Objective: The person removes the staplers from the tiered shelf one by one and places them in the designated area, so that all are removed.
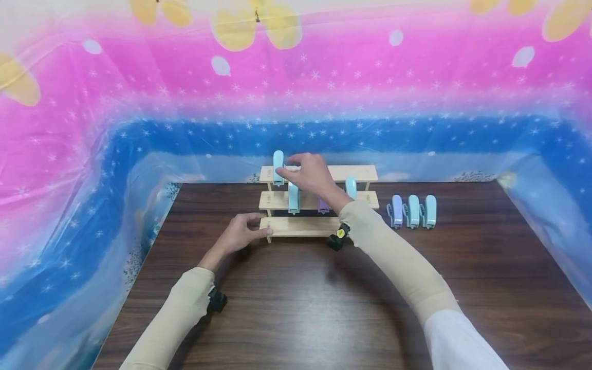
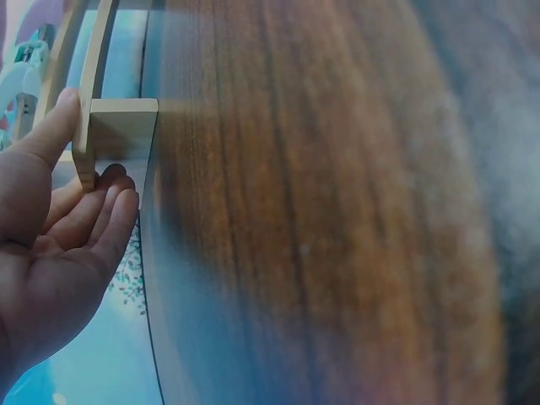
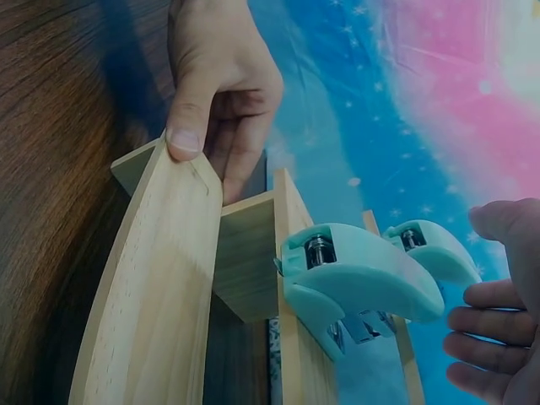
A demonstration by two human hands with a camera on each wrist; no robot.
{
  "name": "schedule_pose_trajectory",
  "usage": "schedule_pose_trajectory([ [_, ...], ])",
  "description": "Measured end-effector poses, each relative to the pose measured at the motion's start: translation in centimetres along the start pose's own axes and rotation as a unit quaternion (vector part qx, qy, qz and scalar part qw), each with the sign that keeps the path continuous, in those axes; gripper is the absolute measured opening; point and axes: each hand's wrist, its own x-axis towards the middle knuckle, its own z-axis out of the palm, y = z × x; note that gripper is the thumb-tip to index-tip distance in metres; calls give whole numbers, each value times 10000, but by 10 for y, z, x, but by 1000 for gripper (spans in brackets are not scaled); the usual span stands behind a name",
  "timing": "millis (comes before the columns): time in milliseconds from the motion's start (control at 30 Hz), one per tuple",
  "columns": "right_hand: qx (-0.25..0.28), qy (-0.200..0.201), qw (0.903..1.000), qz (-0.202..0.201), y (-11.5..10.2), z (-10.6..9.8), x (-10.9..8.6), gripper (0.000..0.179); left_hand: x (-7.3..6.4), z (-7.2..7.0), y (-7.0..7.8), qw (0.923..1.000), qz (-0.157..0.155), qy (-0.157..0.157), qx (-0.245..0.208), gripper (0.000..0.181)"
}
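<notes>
no readable text, label, brand, number or sign in any view

Turquoise and lilac stapler-like tools [image 1: 413, 210], pale wooden rack [image 1: 300, 226], pink-blue backdrop [image 1: 324, 119] (snowflaked).

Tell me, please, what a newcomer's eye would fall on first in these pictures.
Most likely the bright pink-and-blue cloth backdrop, hung behind and around the dark brown table. Next would come the pale wooden three-tier rack towards the table's far edge, with the row of three lavender and mint-green plastic staplers to its right.
</notes>
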Motion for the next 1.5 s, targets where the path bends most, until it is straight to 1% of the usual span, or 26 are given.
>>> schedule_pose_trajectory([
  [333,-347,20,9993,123,1,6,5,59,2,3,3,10000,18,-8,-60,58],
  [467,-338,9,9993,172,1,8,6,55,2,4,4,10000,-51,-22,-35,59],
  [600,-351,74,9993,139,1,11,5,51,2,4,5,9999,-128,-22,-55,60],
  [833,-345,144,9993,83,0,12,7,43,1,4,5,9999,-153,-18,-73,60],
  [1033,-237,165,9993,256,-3,16,8,39,0,3,3,9999,-136,-1,-64,61],
  [1200,-202,255,9989,339,-5,19,8,40,0,2,2,9999,-119,16,-54,61],
  [1333,-154,356,9986,369,-7,20,8,43,-1,1,1,9999,-115,12,-67,62],
  [1500,-158,384,9979,489,-10,21,8,45,-1,1,1,9999,-102,29,-47,61],
])
